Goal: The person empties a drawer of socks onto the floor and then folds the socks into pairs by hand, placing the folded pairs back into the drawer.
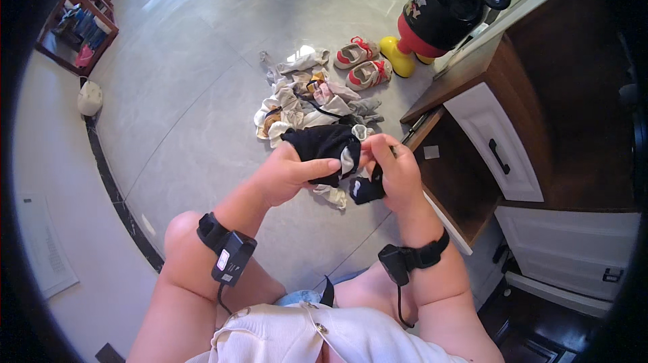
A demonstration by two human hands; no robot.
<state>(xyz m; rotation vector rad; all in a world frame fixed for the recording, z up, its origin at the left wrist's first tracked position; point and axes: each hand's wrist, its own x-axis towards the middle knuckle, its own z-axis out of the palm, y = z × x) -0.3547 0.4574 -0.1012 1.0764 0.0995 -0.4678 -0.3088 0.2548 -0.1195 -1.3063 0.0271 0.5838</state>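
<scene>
My left hand (pixel 283 172) grips a black sock (pixel 318 140), its thumb laid across the cloth. A small whitish patch shows at the sock's right end. My right hand (pixel 400 172) is closed at that end, fingers bent against the fabric. From under the right hand hangs another dark piece of cloth (pixel 366 190) with a white mark; I cannot tell whether it joins the black sock. Just beyond both hands, a loose heap of socks (pixel 297 113) in white, grey, pink and brown lies on the floor.
Red-and-white children's shoes (pixel 369 74) stand behind the heap. A black-and-red bin (pixel 439 15) with yellow feet is at the far right. Near my right arm, an open drawer (pixel 466 187) juts from a brown-and-white cabinet (pixel 496 140). A white wall (pixel 61 160) runs along the left.
</scene>
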